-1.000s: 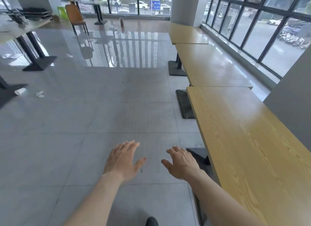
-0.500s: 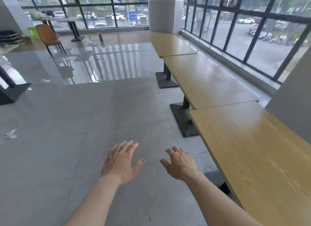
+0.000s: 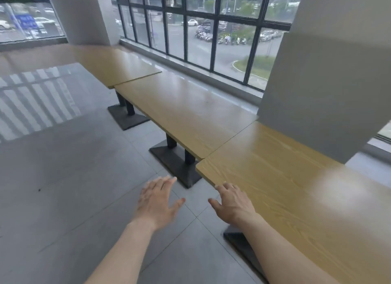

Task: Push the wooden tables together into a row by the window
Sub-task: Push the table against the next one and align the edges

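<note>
We stood on a floor (image 3: 63, 178) of large grey tiles, glossy enough that farther off it carried pale striped reflections of the glazing. Along the far side ran a window (image 3: 201, 30) of dark-framed panes above a low sill, looking out on a road and parked vehicles; a white column (image 3: 84, 15) rose at the far end and a grey pillar (image 3: 317, 83) stood close to the near end. Three wooden tables lay in a line beside the glass. The far table (image 3: 118, 64) and the middle table (image 3: 182, 108) met edge to edge, and the middle table met the near table (image 3: 296, 188) the same way, though the tops were slightly offset, the near one jutting out toward us at its corner. All had light, yellowish tops with visible grain, thin edges, and dark posts on flat black base plates (image 3: 175, 163). Our left hand (image 3: 156, 201) hung over the floor, fingers spread and straight, holding nothing. Our right hand (image 3: 232, 203) was likewise spread, its fingertips at the front edge of the near table; we could not tell whether they touched it. The two hands were apart.
</note>
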Demonstrator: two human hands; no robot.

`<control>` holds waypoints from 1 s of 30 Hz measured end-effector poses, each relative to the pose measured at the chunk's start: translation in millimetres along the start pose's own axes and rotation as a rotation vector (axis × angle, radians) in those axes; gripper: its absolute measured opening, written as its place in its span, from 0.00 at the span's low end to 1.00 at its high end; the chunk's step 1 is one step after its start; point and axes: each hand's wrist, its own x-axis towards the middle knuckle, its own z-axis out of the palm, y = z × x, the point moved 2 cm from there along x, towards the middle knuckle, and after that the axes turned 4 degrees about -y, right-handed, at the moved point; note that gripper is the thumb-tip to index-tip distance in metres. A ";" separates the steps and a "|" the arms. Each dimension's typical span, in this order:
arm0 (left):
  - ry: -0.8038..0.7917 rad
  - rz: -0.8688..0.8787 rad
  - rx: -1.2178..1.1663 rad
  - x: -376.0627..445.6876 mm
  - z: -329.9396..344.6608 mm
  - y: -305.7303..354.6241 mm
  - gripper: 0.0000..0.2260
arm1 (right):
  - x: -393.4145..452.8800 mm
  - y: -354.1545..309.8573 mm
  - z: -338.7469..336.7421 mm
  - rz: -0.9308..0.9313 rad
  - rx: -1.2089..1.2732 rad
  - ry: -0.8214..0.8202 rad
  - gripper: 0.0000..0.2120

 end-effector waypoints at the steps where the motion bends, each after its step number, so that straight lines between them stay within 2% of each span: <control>1: -0.021 0.040 -0.004 18.6 -4.5 -4.3 0.32 | 7.6 0.9 -2.4 0.051 0.018 0.010 0.28; 7: -0.087 0.249 0.000 116.0 -7.5 -1.7 0.31 | 37.2 23.1 -0.8 0.311 0.115 0.078 0.28; 14: -0.130 0.511 0.042 208.2 53.4 37.5 0.31 | 70.0 81.7 35.1 0.546 0.198 0.171 0.30; 18: -0.132 0.604 0.043 257.8 105.0 50.2 0.31 | 105.6 112.6 63.8 0.625 0.172 0.245 0.29; 26: -0.139 0.743 0.052 339.4 202.4 65.3 0.31 | 178.3 163.1 130.4 0.725 0.097 0.368 0.37; 30: -0.136 0.761 0.044 359.7 230.6 65.9 0.30 | 191.2 167.4 144.0 0.774 0.088 0.477 0.35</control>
